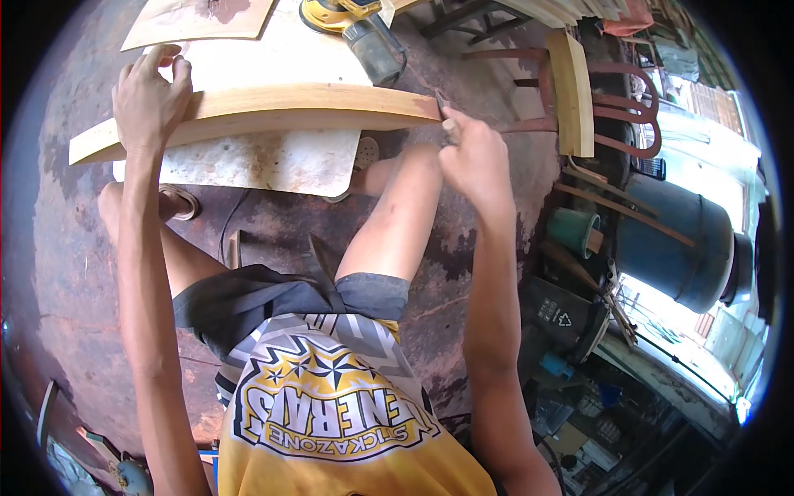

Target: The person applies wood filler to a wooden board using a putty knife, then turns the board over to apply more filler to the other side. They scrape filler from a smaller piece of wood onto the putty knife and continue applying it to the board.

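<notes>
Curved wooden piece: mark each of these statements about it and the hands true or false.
1. The left hand rests on the curved wooden piece. True.
2. The right hand is empty. False: it holds a small tool against the end of the piece.
3. A yellow sander lies beyond the piece. True.
4. The piece lies across a chair seat. False: it lies over a pale flat board on the floor.
5. Both hands are at the same end of the piece. False: they are at opposite ends.
</notes>
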`<state>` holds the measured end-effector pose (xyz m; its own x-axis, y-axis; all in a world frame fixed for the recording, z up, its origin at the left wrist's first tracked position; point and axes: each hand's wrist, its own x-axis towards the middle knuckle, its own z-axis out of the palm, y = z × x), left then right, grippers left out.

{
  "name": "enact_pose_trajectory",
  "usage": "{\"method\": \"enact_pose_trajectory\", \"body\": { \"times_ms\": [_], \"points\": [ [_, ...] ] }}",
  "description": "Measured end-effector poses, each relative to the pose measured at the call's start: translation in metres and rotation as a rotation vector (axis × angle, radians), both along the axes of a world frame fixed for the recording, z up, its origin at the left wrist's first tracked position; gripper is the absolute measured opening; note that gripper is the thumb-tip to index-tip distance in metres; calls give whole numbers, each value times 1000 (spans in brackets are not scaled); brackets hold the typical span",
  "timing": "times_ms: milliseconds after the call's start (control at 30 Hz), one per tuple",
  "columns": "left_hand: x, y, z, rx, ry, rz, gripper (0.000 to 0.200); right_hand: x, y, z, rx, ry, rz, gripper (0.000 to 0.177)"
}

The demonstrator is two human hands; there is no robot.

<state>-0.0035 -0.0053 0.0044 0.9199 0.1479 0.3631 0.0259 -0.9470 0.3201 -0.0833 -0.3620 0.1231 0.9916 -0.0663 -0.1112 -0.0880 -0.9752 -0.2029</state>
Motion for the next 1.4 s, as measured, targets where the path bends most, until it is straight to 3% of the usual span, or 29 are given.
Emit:
{"method": "enact_pose_trajectory", "body": {
  "times_ms": [67,167,300,400,467,500,533,633,733,833,900,933,1000,1033,1133,1167,1233,1267,1333,1400],
  "points": [
    [-1,-1,2,-2,2,14,27,-8,11,-1,-76,34,47,44],
    [0,-1,2,-5,13,14,28,-21,19,3,80,-24,192,47],
    [0,-1,0,-38,7,5,27,-10,11,8,131,-27,52,50],
    [0,0,0,-10,4,2,27,-8,14,1,104,-19,-35,42],
    [0,0,1,-1,14,3,27,-18,33,-5,-28,12,163,31],
    [0,0,1,7,24,8,27,-25,44,-9,0,-43,170,52],
    [0,-1,2,6,21,5,27,-30,52,-3,2,5,189,56],
    [0,-1,2,4,24,9,27,-35,50,8,58,-9,202,57],
    [-2,-1,1,-11,-6,-2,27,-39,45,0,-39,-191,230,60],
    [1,-3,4,-20,7,12,27,-40,46,-1,-99,-251,310,52],
    [-1,-1,3,-16,15,7,26,-45,43,-2,622,-247,117,42],
    [-1,-1,3,-10,12,14,26,-48,37,-3,628,-248,124,42],
    [-2,-3,4,-15,-7,17,26,-52,21,-4,1475,-222,-275,32],
    [-1,-3,3,-15,-32,8,26,-54,19,-4,1642,-241,-324,30],
    [-2,-5,6,-37,0,9,26,-62,18,-16,1701,-328,-424,31],
    [-2,-5,7,-28,-5,7,26,-65,21,-19,1711,-332,-423,31],
    [-2,-5,7,-31,10,-8,26,-71,34,-24,1182,-468,-285,41],
    [-2,-5,9,-21,1,-13,26,-70,43,-30,1193,-477,-287,41],
    [-3,-6,10,-41,34,-18,26,-67,66,-45,601,-814,-63,45],
    [-3,-6,10,-38,35,-38,26,-53,87,-74,529,-982,-6,47]
  ]
}}
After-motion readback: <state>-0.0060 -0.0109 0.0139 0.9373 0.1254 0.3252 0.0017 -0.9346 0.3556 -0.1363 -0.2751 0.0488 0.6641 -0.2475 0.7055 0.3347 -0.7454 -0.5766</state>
